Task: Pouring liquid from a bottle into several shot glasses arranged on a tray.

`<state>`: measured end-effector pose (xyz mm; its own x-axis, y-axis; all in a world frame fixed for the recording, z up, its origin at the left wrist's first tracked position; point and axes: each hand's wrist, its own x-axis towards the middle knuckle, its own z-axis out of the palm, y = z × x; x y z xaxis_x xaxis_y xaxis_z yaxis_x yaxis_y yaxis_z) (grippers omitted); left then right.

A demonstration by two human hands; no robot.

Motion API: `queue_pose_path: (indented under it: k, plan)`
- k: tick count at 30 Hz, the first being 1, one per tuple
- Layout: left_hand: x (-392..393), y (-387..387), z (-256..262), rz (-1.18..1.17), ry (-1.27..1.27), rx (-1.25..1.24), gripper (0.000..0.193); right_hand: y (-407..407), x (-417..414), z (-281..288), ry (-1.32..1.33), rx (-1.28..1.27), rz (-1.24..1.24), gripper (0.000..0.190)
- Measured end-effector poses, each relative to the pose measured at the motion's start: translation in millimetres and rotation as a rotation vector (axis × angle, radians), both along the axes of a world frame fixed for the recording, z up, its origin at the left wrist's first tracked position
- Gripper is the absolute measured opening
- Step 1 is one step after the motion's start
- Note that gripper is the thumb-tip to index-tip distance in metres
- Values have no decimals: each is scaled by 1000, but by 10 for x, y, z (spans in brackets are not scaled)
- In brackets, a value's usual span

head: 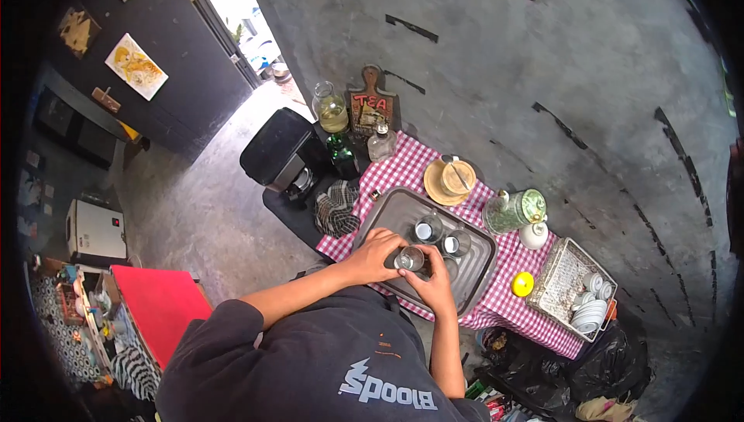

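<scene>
A small clear drinking glass (409, 258) is held between my left hand (376, 255) and my right hand (434, 282), over the near side of a grey-brown ribbed tray (487, 274). My left fingers curl round one side of the glass, and my right thumb and fingers are on the other. Two glass cups, one (428, 230) and another (457, 243), stand on the tray just beyond my hands. More glass shows beside my right fingers, partly hidden. The tray rests on a red-and-white checkered cloth (407, 157).
Behind the tray are a wooden saucer and cup (456, 178), a green patterned pitcher (514, 211) and a white round jar (533, 235). Rightward lie a yellow round object (522, 284) and a wicker basket (543, 294) with white crockery. A black coffee machine (282, 152), bottles and a checked towel (336, 208) are at left.
</scene>
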<state>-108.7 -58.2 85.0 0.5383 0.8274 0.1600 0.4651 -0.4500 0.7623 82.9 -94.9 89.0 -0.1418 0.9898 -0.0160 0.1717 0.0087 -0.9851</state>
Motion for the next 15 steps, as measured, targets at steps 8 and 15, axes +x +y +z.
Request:
queue_pose_path:
  k: [8, 15]
  plan:
    - [-1055, 596, 108, 61, -72, -16, 54, 576, -965, -148, 48, -59, 52, 75]
    - [-1980, 1095, 421, 131, -119, -5, 47, 1097, -1620, -444, 154, -126, 49, 72]
